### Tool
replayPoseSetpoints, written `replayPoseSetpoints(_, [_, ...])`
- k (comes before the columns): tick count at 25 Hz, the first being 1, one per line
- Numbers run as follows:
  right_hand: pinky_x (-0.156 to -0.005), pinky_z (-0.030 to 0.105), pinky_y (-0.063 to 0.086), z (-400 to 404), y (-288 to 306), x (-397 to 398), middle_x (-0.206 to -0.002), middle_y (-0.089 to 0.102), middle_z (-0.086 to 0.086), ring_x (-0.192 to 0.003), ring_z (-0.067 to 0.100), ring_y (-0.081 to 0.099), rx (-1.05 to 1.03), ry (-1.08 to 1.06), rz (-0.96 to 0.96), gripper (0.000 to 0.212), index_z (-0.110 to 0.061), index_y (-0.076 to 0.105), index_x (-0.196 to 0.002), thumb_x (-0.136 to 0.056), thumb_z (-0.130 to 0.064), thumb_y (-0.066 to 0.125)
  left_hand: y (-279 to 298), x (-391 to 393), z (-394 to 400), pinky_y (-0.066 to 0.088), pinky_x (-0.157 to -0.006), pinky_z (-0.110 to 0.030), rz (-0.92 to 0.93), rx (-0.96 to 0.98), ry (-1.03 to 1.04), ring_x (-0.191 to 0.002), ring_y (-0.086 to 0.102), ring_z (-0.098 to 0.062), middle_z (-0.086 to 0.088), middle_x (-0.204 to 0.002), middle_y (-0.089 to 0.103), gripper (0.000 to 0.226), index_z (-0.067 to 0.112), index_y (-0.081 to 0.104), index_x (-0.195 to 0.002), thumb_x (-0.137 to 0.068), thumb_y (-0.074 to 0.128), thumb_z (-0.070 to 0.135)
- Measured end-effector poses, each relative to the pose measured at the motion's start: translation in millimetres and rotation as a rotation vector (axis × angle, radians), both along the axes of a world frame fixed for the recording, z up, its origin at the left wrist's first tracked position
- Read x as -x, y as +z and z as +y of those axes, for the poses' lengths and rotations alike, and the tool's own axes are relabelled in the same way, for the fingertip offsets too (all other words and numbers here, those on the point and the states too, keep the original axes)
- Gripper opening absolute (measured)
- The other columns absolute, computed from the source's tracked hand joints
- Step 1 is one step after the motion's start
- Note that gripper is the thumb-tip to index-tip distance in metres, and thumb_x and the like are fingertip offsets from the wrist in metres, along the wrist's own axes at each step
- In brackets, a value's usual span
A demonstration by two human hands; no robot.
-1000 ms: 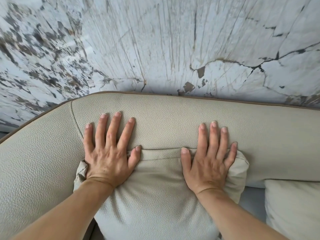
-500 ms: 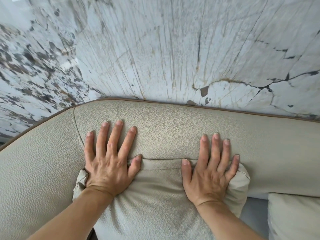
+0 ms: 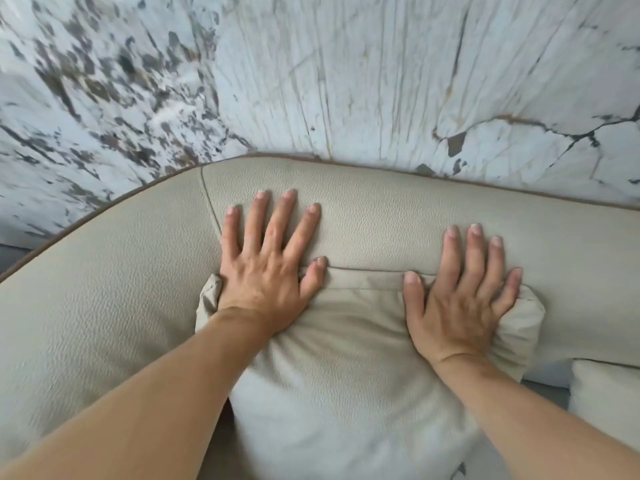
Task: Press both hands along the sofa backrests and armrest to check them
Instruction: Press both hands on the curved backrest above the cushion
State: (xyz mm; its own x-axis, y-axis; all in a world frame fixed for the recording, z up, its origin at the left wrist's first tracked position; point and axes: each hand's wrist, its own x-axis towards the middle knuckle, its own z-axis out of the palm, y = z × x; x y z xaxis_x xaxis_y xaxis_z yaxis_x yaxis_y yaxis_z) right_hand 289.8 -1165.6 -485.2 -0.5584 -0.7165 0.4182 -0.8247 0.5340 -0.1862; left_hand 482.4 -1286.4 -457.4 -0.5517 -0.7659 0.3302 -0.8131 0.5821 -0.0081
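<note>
The beige leather sofa backrest (image 3: pixel 398 216) runs across the middle, edged with brown piping. A loose back cushion (image 3: pixel 339 368) of the same leather leans against it. My left hand (image 3: pixel 266 271) lies flat with its fingers spread, palm on the cushion's upper left corner and fingertips on the backrest. My right hand (image 3: pixel 460 299) lies flat on the cushion's upper right corner, its fingers reaching onto the backrest. The cushion wrinkles under both palms. To the left, the backrest curves round into a side section (image 3: pixel 97 289).
A white marble wall (image 3: pixel 346 71) with dark veins rises right behind the sofa. A second beige cushion (image 3: pixel 606 393) shows at the right edge. A dark gap (image 3: pixel 225 445) opens between the cushion and the curved side section.
The view has swung left and the sofa sits lower in the frame. Both hands stay pressed flat on the same corners of the cushion.
</note>
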Motion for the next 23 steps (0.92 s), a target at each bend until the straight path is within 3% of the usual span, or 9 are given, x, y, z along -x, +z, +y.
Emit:
replayPoseSetpoints(4, [-0.117, 0.054, -0.005, 12.3, 25.6, -2.8, -0.163, -0.005, 0.001, -0.147, 0.022, -0.010, -0.235, 0.004, -0.062, 0.073, -0.025, -0.003, -0.152, -0.091, -0.060, 0.018, 25.0, -7.6, 12.6, 0.001, -0.119, -0.050, -0.080, -0.147, 0.020, -0.148, 0.000, -0.024, 0.003, -0.162, 0.007, 0.064, 0.037, 0.005, -0.150, -0.091, 0.021, 0.058])
replayPoseSetpoints(8, [-0.117, 0.051, -0.008, 36.2, 74.1, -12.3, -0.163, -0.005, -0.003, -0.148, 0.019, -0.010, -0.441, 0.073, -0.225, 0.071, -0.026, 0.002, -0.153, -0.092, -0.061, 0.007, 59.8, -35.1, 57.2, 0.007, -0.119, -0.043, -0.126, -0.396, 0.020, -0.146, 0.011, -0.019, 0.007, -0.160, 0.015, 0.058, 0.037, 0.014, -0.148, -0.093, 0.014, 0.056])
replayPoseSetpoints(11, [-0.114, 0.049, -0.017, 73.4, 116.7, -35.9, -0.163, -0.006, -0.004, -0.147, 0.017, -0.014, -0.553, 0.130, -0.240, 0.070, -0.026, 0.000, -0.153, -0.092, -0.062, 0.003, 86.2, -73.1, 102.3, 0.007, -0.120, -0.042, -0.190, -0.520, 0.069, -0.147, 0.012, -0.019, 0.005, -0.161, 0.013, 0.060, 0.035, 0.008, -0.150, -0.095, 0.020, 0.055])
replayPoseSetpoints(13, [-0.111, 0.048, -0.022, 93.5, 148.1, -50.0, -0.162, -0.010, -0.004, -0.147, 0.017, -0.017, -0.599, 0.179, -0.200, 0.069, -0.027, -0.004, -0.153, -0.093, -0.062, 0.002, 100.3, -100.5, 124.2, 0.008, -0.119, -0.041, -0.165, -0.543, 0.094, -0.147, 0.011, -0.020, 0.006, -0.160, 0.012, 0.060, 0.037, 0.006, -0.149, -0.094, 0.022, 0.055])
replayPoseSetpoints(17, [-0.112, 0.049, -0.020, 116.7, 227.8, -86.2, -0.162, -0.014, -0.006, -0.147, 0.017, -0.016, -0.567, 0.203, -0.134, 0.068, -0.031, -0.006, -0.152, -0.093, -0.062, 0.003, 133.5, -153.3, 159.2, 0.004, -0.119, -0.041, -0.321, -0.540, 0.037, -0.148, 0.000, -0.018, 0.010, -0.161, 0.005, 0.066, 0.037, -0.002, -0.150, -0.091, 0.018, 0.059])
replayPoseSetpoints(23, [-0.105, 0.048, -0.027, 158.9, 334.4, -163.6, -0.159, -0.021, -0.005, -0.146, 0.020, -0.020, -0.591, 0.120, -0.101, 0.068, -0.030, -0.012, -0.151, -0.093, -0.063, 0.003, 243.8, -207.6, 162.0, 0.001, -0.119, -0.040, -0.171, -0.422, -0.011, -0.148, -0.002, -0.018, 0.008, -0.162, 0.005, 0.062, 0.036, 0.002, -0.150, -0.094, 0.019, 0.056])
